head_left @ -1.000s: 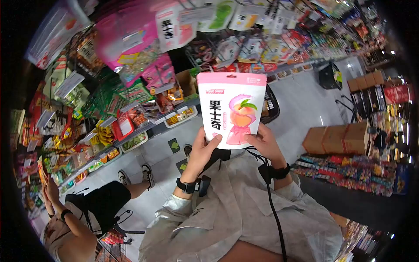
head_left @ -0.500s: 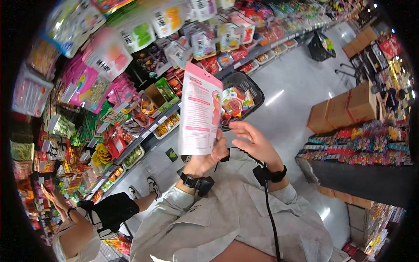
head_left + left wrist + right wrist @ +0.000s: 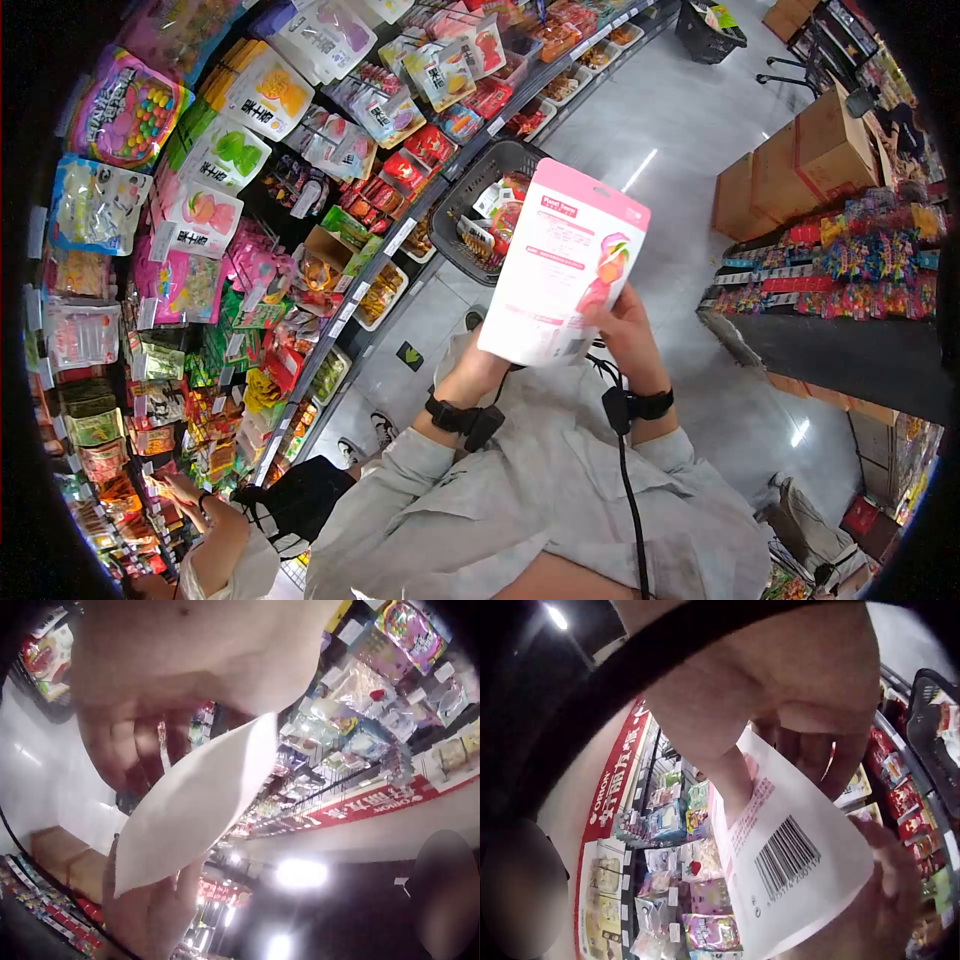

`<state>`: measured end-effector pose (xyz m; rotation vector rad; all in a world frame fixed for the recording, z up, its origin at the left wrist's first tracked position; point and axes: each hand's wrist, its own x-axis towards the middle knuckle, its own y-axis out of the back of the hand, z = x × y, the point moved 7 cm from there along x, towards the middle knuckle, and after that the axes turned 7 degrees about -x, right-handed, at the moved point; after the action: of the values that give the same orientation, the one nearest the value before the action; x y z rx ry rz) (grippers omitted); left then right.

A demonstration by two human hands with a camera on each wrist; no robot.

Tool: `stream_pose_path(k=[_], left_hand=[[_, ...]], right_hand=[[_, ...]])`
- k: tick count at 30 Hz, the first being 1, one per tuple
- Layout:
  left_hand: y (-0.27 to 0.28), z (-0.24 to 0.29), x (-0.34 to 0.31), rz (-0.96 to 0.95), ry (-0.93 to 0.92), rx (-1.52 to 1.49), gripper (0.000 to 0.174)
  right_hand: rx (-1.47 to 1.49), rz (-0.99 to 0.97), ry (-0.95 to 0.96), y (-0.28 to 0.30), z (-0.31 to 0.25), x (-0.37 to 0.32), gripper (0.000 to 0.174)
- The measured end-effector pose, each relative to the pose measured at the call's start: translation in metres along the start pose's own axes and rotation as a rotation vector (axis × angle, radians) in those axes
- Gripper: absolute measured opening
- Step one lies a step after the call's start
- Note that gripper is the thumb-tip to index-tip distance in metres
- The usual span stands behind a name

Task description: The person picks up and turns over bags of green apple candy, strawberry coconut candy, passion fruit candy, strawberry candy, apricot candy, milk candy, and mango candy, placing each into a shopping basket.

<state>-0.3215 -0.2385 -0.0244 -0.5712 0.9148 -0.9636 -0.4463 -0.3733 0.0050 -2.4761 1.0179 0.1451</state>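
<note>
A pink-and-white candy pouch [image 3: 560, 265] with a peach picture is held up in front of the body, its printed back facing the head camera. On its lower right side the right hand [image 3: 635, 345] grips it, thumb on the printed face and fingers behind. The left hand [image 3: 482, 368] holds the lower left part, with its fingers mostly hidden behind the pouch. In the right wrist view the barcode [image 3: 787, 859] shows near the right thumb. From below, the left wrist view shows the white bottom [image 3: 191, 810] of the pouch between the hands.
Hanging candy bags, including a similar peach pouch [image 3: 205, 215], fill the shelf on the left. A black basket [image 3: 495, 165] with packets stands beyond the held pouch. Cardboard boxes [image 3: 800, 165] and a low candy display [image 3: 840, 250] are on the right. Another person [image 3: 230, 550] is at lower left.
The pouch has turned from its front to its back. Half a second ago the left hand alone held it; now the right hand grips it again. The view has swung towards the shelf.
</note>
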Motion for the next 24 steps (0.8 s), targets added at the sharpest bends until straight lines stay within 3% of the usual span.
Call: stream_pose_path(k=[3, 4, 8, 13, 24], left_hand=[[-0.002, 0.009, 0.005, 0.114, 0.109, -0.087, 0.052], [-0.013, 0.015, 0.003, 0.068, 0.107, -0.074, 0.049], [-0.01, 0.016, 0.02, 0.067, 0.201, 0.253, 0.05], [0.02, 0.024, 0.063, 0.123, 0.156, 0.231, 0.046], [0.026, 0.095, 0.125, 0.095, 0.048, 0.07, 0.045]], right_hand=[[-0.068, 0.032, -0.026, 0.021, -0.005, 0.002, 0.051], [-0.099, 0.033, -0.023, 0.025, -0.008, 0.005, 0.051], [-0.213, -0.008, -0.111, 0.031, 0.002, 0.025, 0.048], [-0.297, -0.016, -0.13, 0.02, -0.004, 0.051, 0.046], [-0.488, -0.063, -0.124, -0.015, -0.033, 0.147, 0.053]])
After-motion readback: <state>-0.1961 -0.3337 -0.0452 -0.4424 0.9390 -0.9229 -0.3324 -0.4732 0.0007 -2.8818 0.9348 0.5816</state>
